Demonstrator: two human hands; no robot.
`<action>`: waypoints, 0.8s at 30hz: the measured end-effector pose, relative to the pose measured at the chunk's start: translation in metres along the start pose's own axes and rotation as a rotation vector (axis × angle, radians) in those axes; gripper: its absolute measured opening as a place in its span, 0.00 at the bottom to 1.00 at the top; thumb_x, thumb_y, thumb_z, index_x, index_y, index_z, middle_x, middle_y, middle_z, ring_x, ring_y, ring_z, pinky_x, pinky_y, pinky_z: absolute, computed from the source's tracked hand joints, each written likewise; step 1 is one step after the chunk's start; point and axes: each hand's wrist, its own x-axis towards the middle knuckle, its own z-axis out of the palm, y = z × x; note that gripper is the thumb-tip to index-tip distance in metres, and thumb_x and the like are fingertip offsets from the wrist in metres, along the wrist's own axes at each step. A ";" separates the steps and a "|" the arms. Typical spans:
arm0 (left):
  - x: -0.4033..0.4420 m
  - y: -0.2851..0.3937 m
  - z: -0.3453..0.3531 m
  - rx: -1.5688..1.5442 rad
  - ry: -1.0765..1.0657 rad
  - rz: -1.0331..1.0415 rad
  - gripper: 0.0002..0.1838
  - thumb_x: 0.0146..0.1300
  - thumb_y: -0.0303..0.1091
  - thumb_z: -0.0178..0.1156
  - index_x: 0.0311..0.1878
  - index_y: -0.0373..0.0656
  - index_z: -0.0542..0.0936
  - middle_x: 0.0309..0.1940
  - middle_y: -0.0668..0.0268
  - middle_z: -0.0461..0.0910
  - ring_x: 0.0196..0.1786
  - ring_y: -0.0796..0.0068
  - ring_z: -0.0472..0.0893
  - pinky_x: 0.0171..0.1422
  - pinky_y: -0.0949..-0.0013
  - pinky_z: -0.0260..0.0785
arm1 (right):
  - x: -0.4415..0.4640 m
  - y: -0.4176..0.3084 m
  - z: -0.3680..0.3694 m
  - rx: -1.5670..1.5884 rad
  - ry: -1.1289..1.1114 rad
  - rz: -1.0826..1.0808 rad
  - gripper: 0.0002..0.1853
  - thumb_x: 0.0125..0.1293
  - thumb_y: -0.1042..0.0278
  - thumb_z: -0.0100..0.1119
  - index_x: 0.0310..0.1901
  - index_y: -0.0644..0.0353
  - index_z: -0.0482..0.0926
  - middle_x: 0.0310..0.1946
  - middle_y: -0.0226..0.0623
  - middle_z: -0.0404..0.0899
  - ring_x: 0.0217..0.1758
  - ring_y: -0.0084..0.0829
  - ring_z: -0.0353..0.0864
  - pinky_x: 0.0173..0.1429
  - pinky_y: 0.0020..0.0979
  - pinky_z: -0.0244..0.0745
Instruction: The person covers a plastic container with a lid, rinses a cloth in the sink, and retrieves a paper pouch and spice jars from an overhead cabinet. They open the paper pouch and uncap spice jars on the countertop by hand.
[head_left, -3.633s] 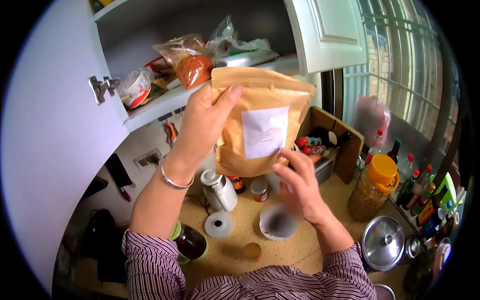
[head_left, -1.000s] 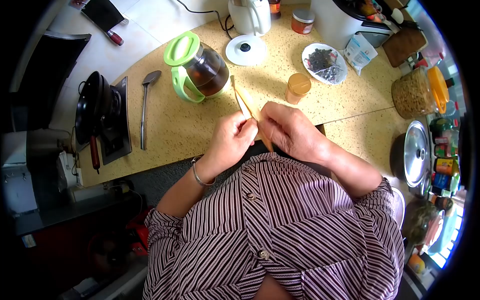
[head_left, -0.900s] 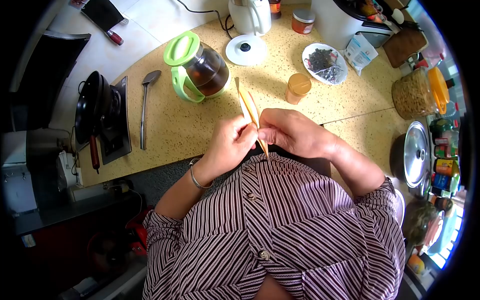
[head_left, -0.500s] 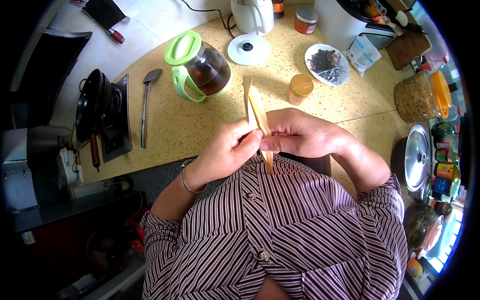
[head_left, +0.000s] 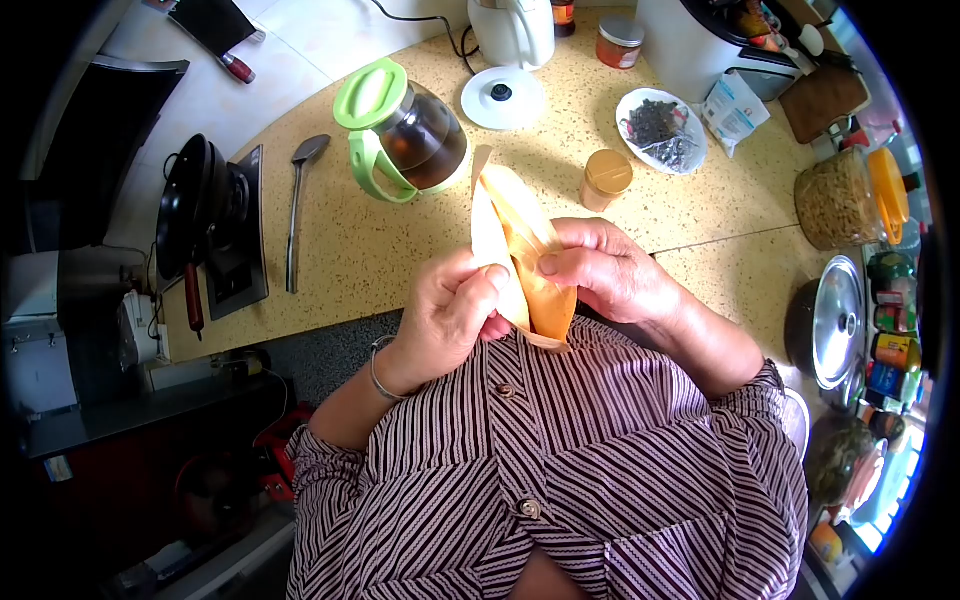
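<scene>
Pinched by left hand [head_left: 452, 312] and right hand [head_left: 615, 275], the tan paper pouch [head_left: 547, 295] gapes; glass pitcher [head_left: 428, 142] and squat jar [head_left: 606, 182] stand beyond.

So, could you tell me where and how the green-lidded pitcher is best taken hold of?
Probably by its green handle, coming from the near left with the left hand, once that lets go of the pouch. The handle loops out from the pitcher on that side, with an opening for fingers; the dark liquid inside calls for keeping it upright.
</scene>
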 end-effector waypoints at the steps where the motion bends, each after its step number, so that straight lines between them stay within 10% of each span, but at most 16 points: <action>1: -0.001 0.006 0.002 0.041 0.020 -0.024 0.10 0.77 0.29 0.53 0.38 0.36 0.78 0.25 0.70 0.78 0.25 0.86 0.76 0.28 0.79 0.72 | -0.001 -0.003 0.002 0.001 0.000 0.000 0.11 0.73 0.66 0.56 0.45 0.66 0.83 0.34 0.28 0.81 0.35 0.19 0.77 0.42 0.22 0.73; 24: -0.017 0.067 0.005 1.005 -0.013 0.601 0.13 0.59 0.24 0.62 0.22 0.41 0.68 0.16 0.62 0.65 0.15 0.64 0.67 0.21 0.62 0.57 | -0.003 -0.053 0.005 -0.946 0.234 -0.719 0.08 0.70 0.76 0.56 0.46 0.68 0.81 0.41 0.40 0.81 0.48 0.37 0.80 0.55 0.35 0.74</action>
